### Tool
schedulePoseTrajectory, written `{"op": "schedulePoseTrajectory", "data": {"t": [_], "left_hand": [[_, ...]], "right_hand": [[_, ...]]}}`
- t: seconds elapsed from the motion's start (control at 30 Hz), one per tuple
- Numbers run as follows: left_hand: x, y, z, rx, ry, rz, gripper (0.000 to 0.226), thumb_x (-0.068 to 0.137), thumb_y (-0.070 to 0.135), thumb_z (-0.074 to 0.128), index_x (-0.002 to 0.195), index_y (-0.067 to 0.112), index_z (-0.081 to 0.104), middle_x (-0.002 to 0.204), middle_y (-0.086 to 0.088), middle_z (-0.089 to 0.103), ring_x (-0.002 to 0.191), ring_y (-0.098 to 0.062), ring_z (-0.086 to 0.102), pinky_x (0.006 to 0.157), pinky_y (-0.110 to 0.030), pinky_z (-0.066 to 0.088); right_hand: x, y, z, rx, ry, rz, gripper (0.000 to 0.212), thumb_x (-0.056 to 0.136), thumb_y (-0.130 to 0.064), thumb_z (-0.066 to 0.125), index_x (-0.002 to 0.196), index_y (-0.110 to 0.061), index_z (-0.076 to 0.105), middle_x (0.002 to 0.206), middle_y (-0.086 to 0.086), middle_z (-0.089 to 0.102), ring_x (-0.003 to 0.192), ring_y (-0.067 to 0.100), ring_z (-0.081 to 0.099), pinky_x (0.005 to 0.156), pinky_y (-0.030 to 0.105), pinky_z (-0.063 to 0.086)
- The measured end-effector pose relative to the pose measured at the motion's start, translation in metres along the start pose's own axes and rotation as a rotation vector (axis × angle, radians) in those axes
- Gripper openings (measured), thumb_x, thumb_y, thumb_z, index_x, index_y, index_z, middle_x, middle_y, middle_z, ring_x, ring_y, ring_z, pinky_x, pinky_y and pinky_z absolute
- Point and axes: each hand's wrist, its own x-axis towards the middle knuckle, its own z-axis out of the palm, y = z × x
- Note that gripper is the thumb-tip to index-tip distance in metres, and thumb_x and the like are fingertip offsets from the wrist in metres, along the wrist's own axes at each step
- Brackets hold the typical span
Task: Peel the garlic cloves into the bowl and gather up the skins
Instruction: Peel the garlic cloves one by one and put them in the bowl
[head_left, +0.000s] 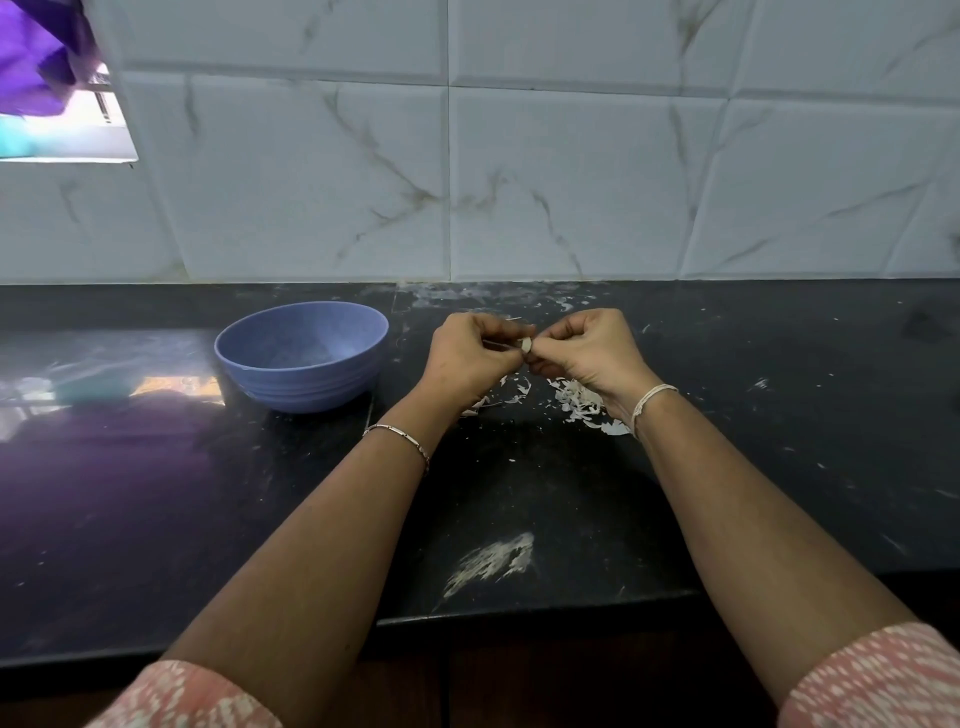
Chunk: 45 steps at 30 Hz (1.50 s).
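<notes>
Pinching a small pale garlic clove between them, the left hand and the right hand met just above the desk. Both had their fingers curled in and their fingertips closed on the clove from either side. Only a sliver of the clove showed, so how much skin was left on it could not be told.

The clove was probably light and firm, and likely to turn slick once bare. A grip across its thicker middle with one hand would suit, leaving the other to nip the skin at an end where it lifts. The skin looked papery and apt to tear into flakes.

Beneath and just right of the hands lay the loose white skins, scattered on the dark surface, light enough to sweep together rather than pick up singly. A blue bowl stood near the left hand. Whether it held peeled cloves could not be made out. A white smear marked the desk nearer the person.
</notes>
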Motion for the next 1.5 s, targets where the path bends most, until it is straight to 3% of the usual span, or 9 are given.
{"op": "schedulePoseTrajectory", "data": {"t": [0.17, 0.33, 0.53, 0.8, 0.9, 1.03, 1.2, 1.5], "left_hand": [[0.0020, -0.0024, -0.0004, -0.061, -0.008, -0.027, 0.028, 0.077, -0.002, 0.072, 0.099, 0.014, 0.077, 0.089, -0.006, 0.076, 0.089, -0.022, 0.072, 0.089, -0.039, 0.058], [0.0030, -0.0039, 0.0004, -0.109, -0.028, -0.035, 0.030, 0.077, -0.002, 0.073, 0.082, 0.028, 0.074, 0.085, -0.007, 0.076, 0.087, -0.026, 0.073, 0.085, -0.040, 0.059], [0.0012, -0.0040, -0.0002, -0.261, -0.061, -0.088, 0.023, 0.079, -0.001, 0.075, 0.086, 0.020, 0.075, 0.088, -0.013, 0.075, 0.089, -0.032, 0.072, 0.086, -0.039, 0.059], [-0.0013, 0.0002, -0.0022, -0.473, -0.115, -0.184, 0.025, 0.083, -0.012, 0.066, 0.107, -0.004, 0.069, 0.083, -0.012, 0.071, 0.072, -0.016, 0.069, 0.072, -0.021, 0.059], [-0.0009, 0.0014, -0.0019, -0.501, -0.108, -0.187, 0.024, 0.083, -0.013, 0.065, 0.104, -0.002, 0.069, 0.082, -0.011, 0.069, 0.067, -0.013, 0.067, 0.067, -0.019, 0.058], [-0.0004, 0.0013, -0.0001, -0.450, -0.089, -0.180, 0.018, 0.087, -0.006, 0.066, 0.099, 0.006, 0.070, 0.081, -0.009, 0.065, 0.066, -0.013, 0.063, 0.063, -0.020, 0.058], [0.0048, -0.0030, 0.0030, -0.199, 0.012, -0.083, 0.028, 0.087, 0.005, 0.071, 0.114, 0.015, 0.070, 0.076, -0.009, 0.068, 0.069, -0.021, 0.064, 0.080, -0.045, 0.060], [0.0022, 0.0000, 0.0064, -0.055, 0.100, -0.027, 0.015, 0.088, 0.013, 0.067, 0.100, 0.015, 0.075, 0.083, -0.007, 0.074, 0.077, -0.024, 0.073, 0.074, -0.040, 0.061]], "right_hand": [[-0.0006, -0.0014, -0.0008, 0.039, -0.025, 0.017, 0.009, 0.077, 0.002, 0.077, 0.079, 0.007, 0.069, 0.071, 0.017, 0.070, 0.062, 0.019, 0.070, 0.058, 0.021, 0.056], [-0.0004, -0.0004, 0.0008, 0.003, -0.015, -0.002, 0.008, 0.077, 0.004, 0.076, 0.077, 0.007, 0.069, 0.071, 0.018, 0.069, 0.064, 0.022, 0.069, 0.058, 0.021, 0.056], [-0.0023, -0.0027, -0.0006, 0.044, -0.040, 0.013, 0.009, 0.076, 0.003, 0.076, 0.074, 0.004, 0.068, 0.069, 0.016, 0.069, 0.059, 0.016, 0.069, 0.057, 0.019, 0.055], [-0.0012, -0.0029, 0.0001, 0.013, -0.037, 0.012, 0.009, 0.079, 0.006, 0.070, 0.074, 0.000, 0.067, 0.063, 0.009, 0.067, 0.051, 0.007, 0.064, 0.051, 0.015, 0.051], [0.0024, -0.0007, 0.0000, 0.013, -0.021, 0.016, 0.011, 0.082, 0.004, 0.067, 0.073, -0.003, 0.068, 0.065, 0.009, 0.067, 0.056, 0.011, 0.062, 0.057, 0.018, 0.053], [0.0056, 0.0008, -0.0004, 0.071, -0.002, 0.020, 0.009, 0.083, 0.003, 0.067, 0.075, -0.001, 0.069, 0.068, 0.011, 0.068, 0.058, 0.012, 0.062, 0.059, 0.020, 0.053], [0.0045, 0.0003, 0.0015, 0.081, 0.032, -0.012, 0.002, 0.083, 0.003, 0.069, 0.080, 0.004, 0.069, 0.070, 0.013, 0.068, 0.055, 0.011, 0.063, 0.055, 0.016, 0.052], [0.0046, 0.0025, 0.0050, -0.015, 0.012, -0.089, 0.009, 0.082, 0.000, 0.069, 0.075, -0.005, 0.069, 0.066, 0.007, 0.067, 0.060, 0.013, 0.064, 0.061, 0.020, 0.054]]}}
